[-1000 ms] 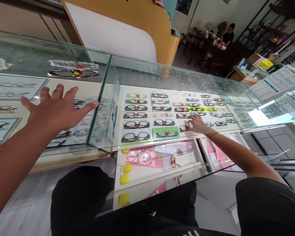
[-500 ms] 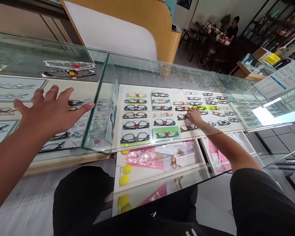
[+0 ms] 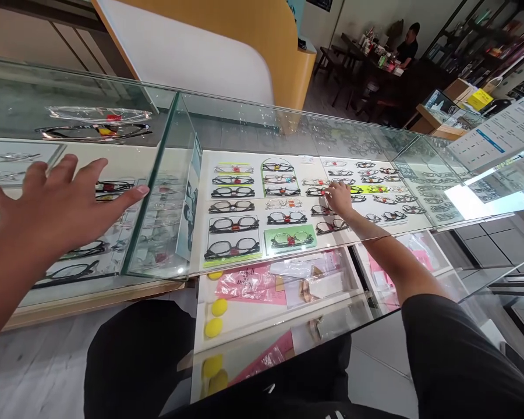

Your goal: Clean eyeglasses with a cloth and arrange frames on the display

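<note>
Rows of eyeglasses lie inside a glass display case [image 3: 227,103]. My right hand [image 3: 339,199] reaches in, fingers bent down at a dark pair of glasses [image 3: 315,191] in the middle rows; its fingertips are too small to tell whether they grip it. Below that hand lies another dark pair [image 3: 330,226]. My left hand [image 3: 56,201] is spread wide over the left part of the case, palm down, holding nothing. Near its thumb stands a glass divider [image 3: 151,186]. Green-backed glasses [image 3: 291,239] sit near the front edge.
Beneath the case, an open drawer [image 3: 201,343] holds pink packets [image 3: 248,285] and yellow discs [image 3: 213,327]. A curved wooden counter [image 3: 283,35] stands behind. In the far background a person [image 3: 408,46] sits at a dark table. A printed sheet [image 3: 498,137] is at the right.
My right hand has moved from the lower pair of glasses to the row behind it. My left hand has shifted left in view, still spread. The whole view has shifted slightly.
</note>
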Tool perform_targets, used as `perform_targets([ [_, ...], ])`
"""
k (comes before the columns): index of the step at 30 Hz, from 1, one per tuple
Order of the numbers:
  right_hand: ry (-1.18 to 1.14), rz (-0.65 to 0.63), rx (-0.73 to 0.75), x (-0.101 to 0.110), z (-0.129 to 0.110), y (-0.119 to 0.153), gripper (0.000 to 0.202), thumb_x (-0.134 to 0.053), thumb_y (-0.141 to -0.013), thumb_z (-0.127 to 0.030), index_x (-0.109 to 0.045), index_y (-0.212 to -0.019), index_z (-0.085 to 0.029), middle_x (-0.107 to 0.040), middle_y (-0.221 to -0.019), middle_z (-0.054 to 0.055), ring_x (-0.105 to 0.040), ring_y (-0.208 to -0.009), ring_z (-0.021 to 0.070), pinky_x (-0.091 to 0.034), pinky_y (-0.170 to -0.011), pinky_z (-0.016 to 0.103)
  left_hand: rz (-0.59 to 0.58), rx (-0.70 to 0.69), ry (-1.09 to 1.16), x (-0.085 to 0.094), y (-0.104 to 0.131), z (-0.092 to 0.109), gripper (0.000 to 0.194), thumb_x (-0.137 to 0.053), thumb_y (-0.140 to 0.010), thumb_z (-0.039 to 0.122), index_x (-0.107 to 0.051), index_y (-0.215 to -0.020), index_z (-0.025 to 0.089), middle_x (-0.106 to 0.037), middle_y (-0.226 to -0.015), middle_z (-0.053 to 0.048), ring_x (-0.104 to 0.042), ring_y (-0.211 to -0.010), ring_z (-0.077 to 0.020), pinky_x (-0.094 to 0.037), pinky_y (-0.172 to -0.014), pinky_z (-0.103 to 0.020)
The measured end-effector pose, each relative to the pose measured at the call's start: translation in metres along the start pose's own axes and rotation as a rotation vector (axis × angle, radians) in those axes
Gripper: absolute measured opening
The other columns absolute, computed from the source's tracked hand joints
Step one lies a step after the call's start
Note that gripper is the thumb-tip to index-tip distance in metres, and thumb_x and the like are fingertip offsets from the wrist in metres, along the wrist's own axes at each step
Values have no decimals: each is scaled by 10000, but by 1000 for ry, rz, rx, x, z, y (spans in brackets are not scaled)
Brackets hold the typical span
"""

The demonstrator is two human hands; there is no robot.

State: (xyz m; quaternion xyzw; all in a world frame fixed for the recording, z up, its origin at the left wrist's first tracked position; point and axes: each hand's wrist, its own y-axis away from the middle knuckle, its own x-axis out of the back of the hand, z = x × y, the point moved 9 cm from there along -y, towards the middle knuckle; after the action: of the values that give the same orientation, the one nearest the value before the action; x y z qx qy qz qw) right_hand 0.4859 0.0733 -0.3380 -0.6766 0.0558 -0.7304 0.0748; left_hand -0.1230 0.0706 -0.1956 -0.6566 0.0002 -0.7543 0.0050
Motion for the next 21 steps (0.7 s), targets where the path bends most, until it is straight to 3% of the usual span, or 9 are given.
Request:
perform_targets([
  [8, 49, -45, -70, -16, 0, -33, 348, -548, -1073, -249, -884, -1165, -249, -737, -1213, 181, -524, -1160, 378, -350, -1033, 558, -15, 24, -7, -1, 0, -4, 1094, -167, -955, 905, -313, -1770, 189, -183, -1872, -191, -140, -1727, -481, -164, -1263, -878],
  [21, 91, -124, 0, -7, -6, -15, 365, -537, -1036, -228, -861, -1196, -180, -732, -1281, 184, -525, -1186, 351, -331, -1075, 529, 19, 56, -40, -4, -3, -8, 1152, -53, -906, 934, -331, -1765, 218, -214, -1874, -147, -180, -1727, -445, -192, -1275, -851],
])
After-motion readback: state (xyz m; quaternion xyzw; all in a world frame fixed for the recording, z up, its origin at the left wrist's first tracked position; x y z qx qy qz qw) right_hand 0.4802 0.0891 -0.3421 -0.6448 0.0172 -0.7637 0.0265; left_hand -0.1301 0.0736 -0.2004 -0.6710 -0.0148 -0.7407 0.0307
